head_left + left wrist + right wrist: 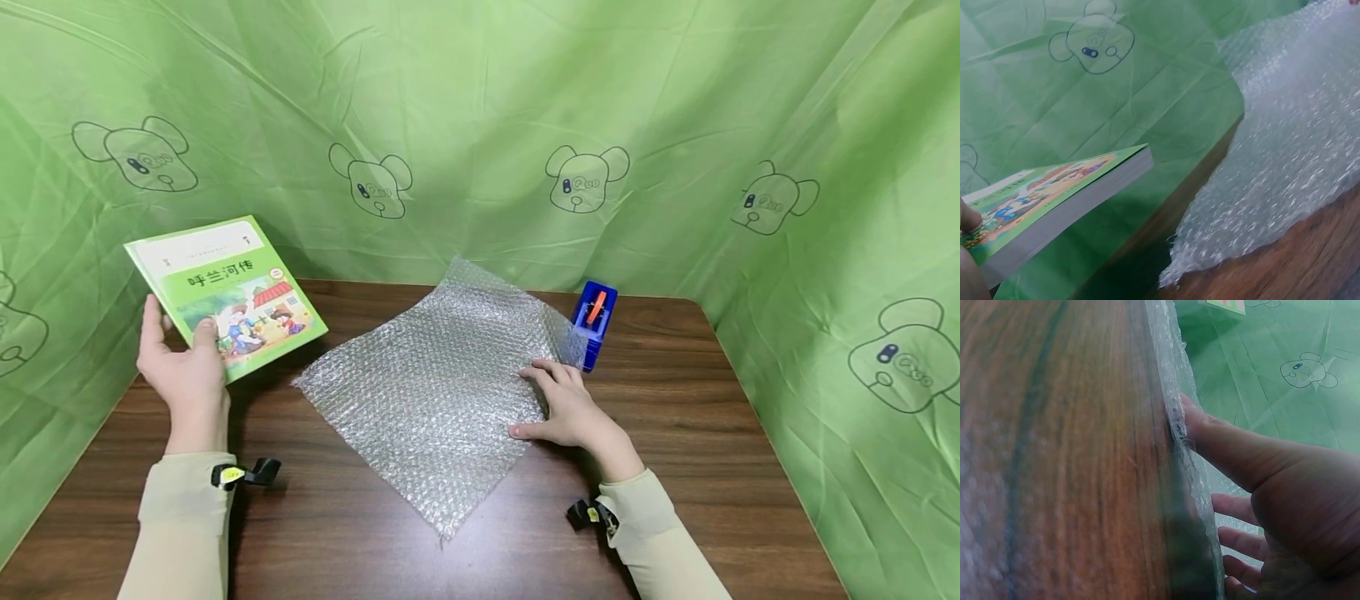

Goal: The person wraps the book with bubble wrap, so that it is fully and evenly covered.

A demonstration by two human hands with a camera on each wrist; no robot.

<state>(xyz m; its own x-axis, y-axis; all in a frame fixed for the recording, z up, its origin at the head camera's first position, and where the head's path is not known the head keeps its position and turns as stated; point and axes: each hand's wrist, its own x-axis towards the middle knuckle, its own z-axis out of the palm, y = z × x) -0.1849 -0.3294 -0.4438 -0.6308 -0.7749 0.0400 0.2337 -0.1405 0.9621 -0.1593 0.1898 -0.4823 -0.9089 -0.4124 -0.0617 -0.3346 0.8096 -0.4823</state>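
Observation:
A green-and-white paperback book (258,321) with a cartoon cover is gripped by my left hand (183,367), thumb over the front cover and fingers behind. It is tilted and raised off the table at the left. In the left wrist view, the book's page edge (1072,215) shows. A sheet of clear bubble wrap (420,375) lies diagonally across the table's middle. On its right edge rests my right hand (573,412), fingers spread and slightly bent. The right wrist view shows the thumb (1222,440) touching the edge of the bubble wrap.
A blue tape dispenser (596,321) with an orange part stands at the back right, its near-left side partly behind the wrap's corner. Green cloth (480,100) with bear-like drawings surrounds the dark wooden table (675,417) at the back and sides.

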